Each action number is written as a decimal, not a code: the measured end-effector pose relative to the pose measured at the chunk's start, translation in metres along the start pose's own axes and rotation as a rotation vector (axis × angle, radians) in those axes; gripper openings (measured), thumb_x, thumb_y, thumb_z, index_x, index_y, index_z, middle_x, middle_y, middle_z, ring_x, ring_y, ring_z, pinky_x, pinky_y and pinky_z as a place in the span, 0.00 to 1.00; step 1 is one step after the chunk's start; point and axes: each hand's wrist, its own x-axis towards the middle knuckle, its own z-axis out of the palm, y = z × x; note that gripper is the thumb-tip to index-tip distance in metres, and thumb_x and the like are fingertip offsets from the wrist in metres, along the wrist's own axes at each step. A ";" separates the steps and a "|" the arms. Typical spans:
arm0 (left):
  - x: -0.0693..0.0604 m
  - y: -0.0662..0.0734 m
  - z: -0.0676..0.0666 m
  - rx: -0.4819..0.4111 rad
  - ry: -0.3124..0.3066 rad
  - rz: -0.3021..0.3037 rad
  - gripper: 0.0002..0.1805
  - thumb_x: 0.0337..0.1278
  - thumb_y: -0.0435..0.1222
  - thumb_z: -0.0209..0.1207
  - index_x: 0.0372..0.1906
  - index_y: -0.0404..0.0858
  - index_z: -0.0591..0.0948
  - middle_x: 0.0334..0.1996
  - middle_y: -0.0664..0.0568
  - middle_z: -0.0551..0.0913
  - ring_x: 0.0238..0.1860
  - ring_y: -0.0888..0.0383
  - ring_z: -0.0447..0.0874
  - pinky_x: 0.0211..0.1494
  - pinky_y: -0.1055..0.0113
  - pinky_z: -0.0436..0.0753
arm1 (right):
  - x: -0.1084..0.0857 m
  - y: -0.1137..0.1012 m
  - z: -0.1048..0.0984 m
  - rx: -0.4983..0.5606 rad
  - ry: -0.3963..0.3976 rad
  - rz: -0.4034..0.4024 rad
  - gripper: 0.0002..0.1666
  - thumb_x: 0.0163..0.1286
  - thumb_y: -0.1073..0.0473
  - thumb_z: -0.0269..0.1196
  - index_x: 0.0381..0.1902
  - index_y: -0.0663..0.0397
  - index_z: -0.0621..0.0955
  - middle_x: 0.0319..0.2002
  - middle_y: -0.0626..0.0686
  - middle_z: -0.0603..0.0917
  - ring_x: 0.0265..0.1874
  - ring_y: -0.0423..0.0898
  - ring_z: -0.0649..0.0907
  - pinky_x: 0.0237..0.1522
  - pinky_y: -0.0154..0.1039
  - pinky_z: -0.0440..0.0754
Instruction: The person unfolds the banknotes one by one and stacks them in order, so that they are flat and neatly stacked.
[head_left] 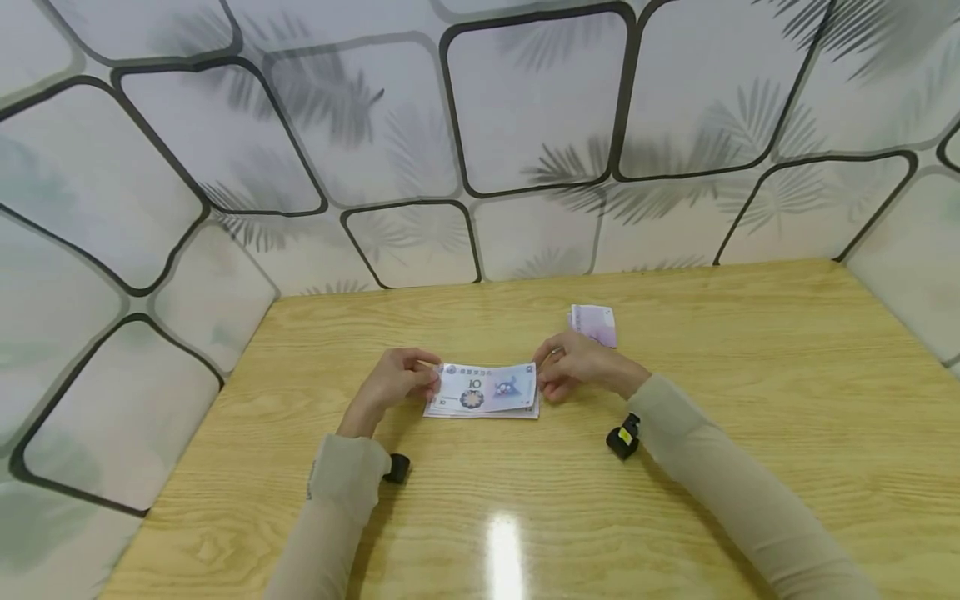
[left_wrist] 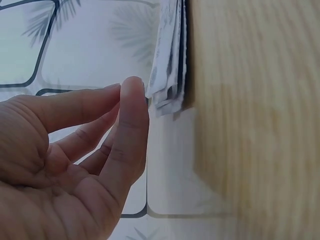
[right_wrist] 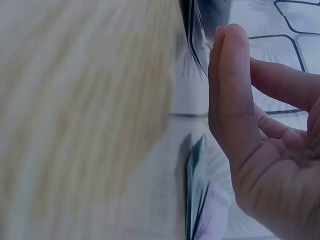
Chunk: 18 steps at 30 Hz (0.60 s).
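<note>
From where I stand: one left hand (head_left: 393,385), fingers bent at the left end of a thin stack of pale blue-and-white paper banknotes (head_left: 480,390), pinching or not I cannot tell; one right hand (head_left: 585,367), fingers loosely extended at the right end, clasping nothing. Stack: between the hands, on or just above a yellow wood-grain table (head_left: 480,471); probably light, flexible, easily creased, best taken by both short edges. Beyond the right hand: purple-and-white paper notes (head_left: 594,323).
</note>
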 end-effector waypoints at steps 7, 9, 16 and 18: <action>0.007 0.010 0.004 0.024 -0.019 0.033 0.17 0.70 0.24 0.58 0.59 0.21 0.77 0.37 0.42 0.83 0.34 0.60 0.83 0.39 0.71 0.87 | -0.010 -0.006 -0.018 -0.037 0.046 -0.018 0.19 0.70 0.76 0.57 0.56 0.83 0.71 0.33 0.63 0.85 0.26 0.44 0.85 0.35 0.40 0.90; 0.008 0.014 0.006 0.020 -0.034 0.041 0.17 0.70 0.25 0.58 0.59 0.22 0.77 0.38 0.42 0.83 0.35 0.60 0.83 0.40 0.70 0.87 | -0.013 -0.006 -0.023 -0.025 0.053 -0.020 0.19 0.70 0.76 0.57 0.56 0.83 0.70 0.34 0.63 0.85 0.26 0.45 0.85 0.36 0.41 0.90; 0.013 0.022 0.016 0.001 -0.057 0.056 0.17 0.70 0.24 0.57 0.59 0.22 0.77 0.39 0.41 0.84 0.35 0.59 0.84 0.42 0.68 0.88 | -0.023 -0.004 -0.038 -0.004 0.095 -0.034 0.21 0.69 0.74 0.60 0.56 0.81 0.71 0.38 0.63 0.85 0.27 0.46 0.86 0.38 0.43 0.90; 0.014 0.025 0.019 0.007 -0.064 0.065 0.16 0.70 0.25 0.57 0.59 0.22 0.77 0.38 0.41 0.84 0.35 0.58 0.84 0.44 0.66 0.88 | -0.027 -0.003 -0.043 -0.001 0.107 -0.029 0.21 0.70 0.73 0.60 0.57 0.81 0.70 0.38 0.63 0.84 0.28 0.46 0.86 0.39 0.43 0.90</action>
